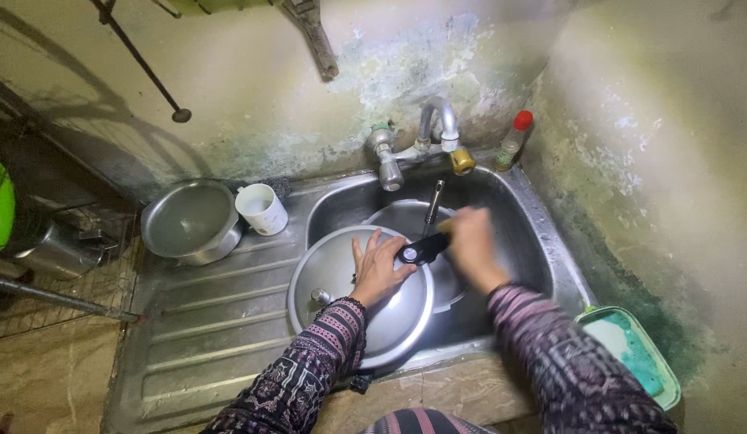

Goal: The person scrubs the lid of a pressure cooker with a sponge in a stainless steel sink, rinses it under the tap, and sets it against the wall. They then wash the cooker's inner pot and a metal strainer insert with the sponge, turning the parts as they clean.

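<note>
The round steel lid with its black handle covers the sink basin's left half, overhanging the rim at 9 o'clock. Under it a steel pot fills the basin's middle, so open room remains only along the wall at 3 o'clock. The steel tap hangs over the basin at 12 o'clock, a red-capped bottle just beside it. On the ribbed steel tabletop, a steel bowl and white mug crowd 11 o'clock; its nearer stretch toward 7 o'clock lies bare. A green soap tray blocks 4 o'clock.
</note>
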